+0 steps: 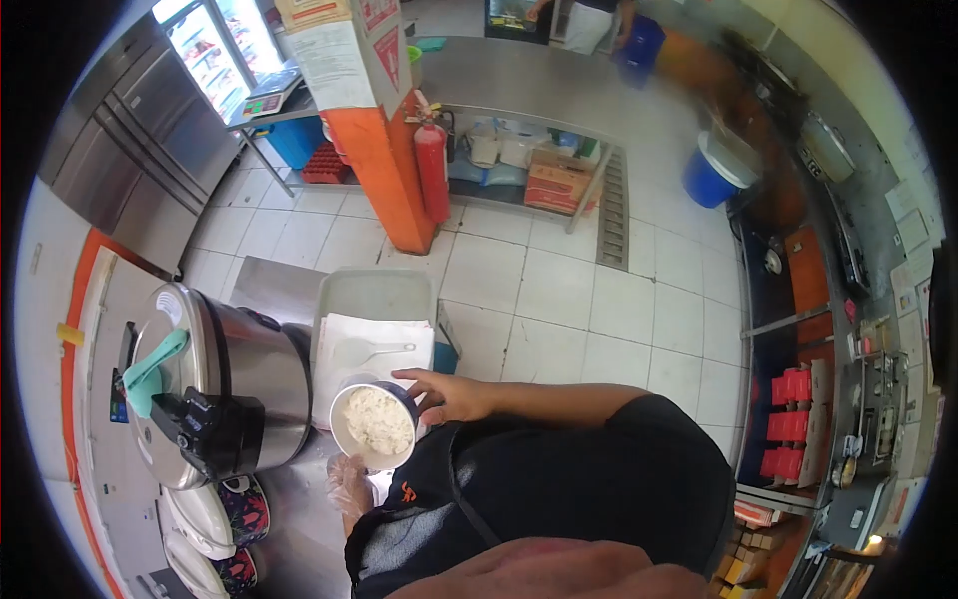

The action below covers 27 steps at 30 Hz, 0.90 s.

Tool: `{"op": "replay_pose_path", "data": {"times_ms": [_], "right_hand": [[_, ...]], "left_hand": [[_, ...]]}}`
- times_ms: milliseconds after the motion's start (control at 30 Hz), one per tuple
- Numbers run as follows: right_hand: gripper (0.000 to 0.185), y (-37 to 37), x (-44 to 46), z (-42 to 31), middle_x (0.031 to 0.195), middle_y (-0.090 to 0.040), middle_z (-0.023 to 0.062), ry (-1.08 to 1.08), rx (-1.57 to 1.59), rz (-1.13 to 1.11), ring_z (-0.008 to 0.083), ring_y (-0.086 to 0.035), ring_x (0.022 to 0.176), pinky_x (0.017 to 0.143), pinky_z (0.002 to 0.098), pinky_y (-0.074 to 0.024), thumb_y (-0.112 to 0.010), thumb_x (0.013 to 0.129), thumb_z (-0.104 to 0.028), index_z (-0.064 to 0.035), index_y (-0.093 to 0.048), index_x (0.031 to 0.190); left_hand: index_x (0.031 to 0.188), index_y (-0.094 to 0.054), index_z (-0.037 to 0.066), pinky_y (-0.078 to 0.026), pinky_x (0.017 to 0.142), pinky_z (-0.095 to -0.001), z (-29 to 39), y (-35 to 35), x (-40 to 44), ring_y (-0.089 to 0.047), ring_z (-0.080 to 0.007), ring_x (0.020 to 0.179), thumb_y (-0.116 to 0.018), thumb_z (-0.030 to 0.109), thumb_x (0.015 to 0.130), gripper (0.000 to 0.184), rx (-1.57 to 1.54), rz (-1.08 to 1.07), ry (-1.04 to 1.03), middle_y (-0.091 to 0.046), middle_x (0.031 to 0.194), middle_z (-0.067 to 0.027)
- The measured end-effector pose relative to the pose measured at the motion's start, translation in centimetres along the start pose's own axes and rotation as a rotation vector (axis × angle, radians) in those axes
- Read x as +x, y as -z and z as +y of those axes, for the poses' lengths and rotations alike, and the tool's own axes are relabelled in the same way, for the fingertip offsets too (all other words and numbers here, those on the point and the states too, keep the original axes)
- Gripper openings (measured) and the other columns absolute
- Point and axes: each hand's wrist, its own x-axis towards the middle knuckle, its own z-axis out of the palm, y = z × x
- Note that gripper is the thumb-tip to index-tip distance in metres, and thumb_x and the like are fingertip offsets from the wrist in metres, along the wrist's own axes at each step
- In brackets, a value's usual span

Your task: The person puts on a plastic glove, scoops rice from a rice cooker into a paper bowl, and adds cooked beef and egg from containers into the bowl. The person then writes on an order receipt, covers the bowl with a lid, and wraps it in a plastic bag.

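Observation:
A paper bowl (pixel 337 421), white inside and dark outside, holds a whitish, crumbly food (pixel 379 419) that looks like cooked rice. My right hand (pixel 446 396), bare, grips its far rim from the side. Under the near rim, my left hand (pixel 351 486) wears a clear plastic glove and has its fingers against the bowl; the bowl partly hides them. Just beyond, a white serving spoon (pixel 377 348) lies on white sheets (pixel 414 334) over a grey tray (pixel 379 290). To the left stands a large steel pressure cooker (pixel 269 369) with a turquoise utensil (pixel 158 369) on its lid.
Two floral-patterned pots (pixel 244 507) with white lids stand on the steel counter (pixel 299 529) near the cooker. Ahead are an orange pillar (pixel 384 190), a fire extinguisher (pixel 431 165) and a long steel table (pixel 519 85). Another person (pixel 589 25) stands at the back.

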Motion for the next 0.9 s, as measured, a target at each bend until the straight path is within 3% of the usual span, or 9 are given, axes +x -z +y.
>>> {"op": "replay_pose_path", "data": {"times_ms": [67,100,200,333,400,433,567,833,900], "right_hand": [[0.087,-0.3,0.2,0.5,0.13,-0.046,0.0183,0.068,0.097,0.003,0.0233,-0.052,0.111,0.093,0.0365,-0.044,-0.067,0.087,-0.038,-0.0077,-0.014,0.148],[0.087,-0.4,0.1,0.4,0.13,-0.046,0.0183,0.059,0.106,0.016,0.0233,-0.052,0.111,0.093,0.0365,-0.044,-0.067,0.087,-0.038,-0.0077,-0.014,0.148],[0.082,0.0,0.2,0.2,0.126,-0.05,0.0158,-0.06,0.199,0.025,0.0214,-0.052,0.11,0.093,0.0346,-0.0439,-0.066,0.087,-0.036,-0.0061,-0.018,0.147],[0.074,-0.9,0.8,0.6,0.118,-0.054,0.0134,0.059,0.237,0.008,0.0178,-0.054,0.106,0.084,0.0305,-0.0485,-0.066,0.086,-0.028,-0.005,-0.026,0.143],[0.073,-1.8,1.2,0.6,0.117,-0.055,0.013,-0.008,0.284,-0.085,0.018,-0.054,0.107,0.086,0.0305,-0.0477,-0.067,0.085,-0.028,-0.0051,-0.028,0.142],[0.073,-2.7,1.4,0.5,0.114,-0.057,0.0126,0.042,0.265,-0.095,0.0177,-0.055,0.106,0.087,0.0303,-0.0474,-0.068,0.084,-0.027,-0.0049,-0.029,0.142],[0.074,-8.1,3.3,3.7,0.114,-0.056,0.0132,0.154,0.216,-0.247,0.0163,-0.058,0.099,0.081,0.0292,-0.0501,-0.071,0.082,-0.025,-0.0028,-0.031,0.14],[0.069,-25.8,-0.7,6.6,0.114,-0.058,0.0153,-0.289,0.137,-1.024,0.019,-0.059,0.101,0.083,0.0336,-0.0517,-0.071,0.083,-0.024,-0.0022,-0.033,0.137],[0.069,-31.5,-4.5,7.6,0.112,-0.058,0.0153,-0.367,0.08,-1.253,0.0192,-0.059,0.1,0.082,0.0337,-0.0516,-0.07,0.084,-0.025,-0.0027,-0.033,0.137]], "left_hand": [[0.076,-0.059,0.0,-0.041,0.055,-0.036,-1.1,-1.4,-0.1,-0.053,-0.0204,0.063,-0.057,0.023,0.085,0.025,0.524,0.048,-0.442,-0.056,0.067,-0.0103],[0.076,-0.059,0.0,-0.041,0.055,-0.036,-1.2,-1.6,-0.4,-0.053,-0.0204,0.063,-0.057,0.023,0.085,0.025,0.521,0.03,-0.438,-0.056,0.067,-0.0103],[0.082,-0.062,0.001,-0.044,0.057,-0.0322,-1.3,-2.6,-1.2,-0.058,-0.0201,0.063,-0.056,0.026,0.085,0.026,-0.011,-0.042,0.089,-0.062,0.071,-0.008],[0.087,-0.062,0.001,-0.047,0.063,-0.0314,-1.1,-2.2,-3.2,-0.06,-0.0191,0.072,-0.056,0.029,0.086,0.029,-0.364,-0.09,0.235,-0.064,0.082,-0.0075],[0.097,-0.061,0.0,-0.048,0.071,-0.0307,2.3,-2.5,-4.5,-0.06,-0.0178,0.084,-0.056,0.034,0.086,0.036,-0.598,0.228,0.3,-0.063,0.094,-0.0089],[0.123,-0.051,-0.001,-0.048,0.09,-0.0379,-0.6,-1.3,-5.3,-0.057,-0.0248,0.109,-0.052,0.044,0.089,0.056,-0.608,0.15,0.302,-0.057,0.121,-0.0147],[0.127,-0.047,0.0,-0.048,0.092,-0.0386,0.4,0.7,-11.4,-0.056,-0.0259,0.111,-0.052,0.047,0.089,0.061,-0.866,0.318,0.342,-0.055,0.123,-0.0155],[0.142,-0.028,0.003,-0.043,0.103,-0.0441,2.6,0.1,-36.6,-0.049,-0.0328,0.123,-0.049,0.058,0.088,0.08,-1.043,0.858,0.274,-0.043,0.138,-0.0188],[0.142,-0.028,0.003,-0.043,0.103,-0.0445,6.1,-2.6,-43.3,-0.048,-0.033,0.124,-0.048,0.058,0.088,0.08,-1.096,1.113,0.211,-0.043,0.138,-0.0191]]}}
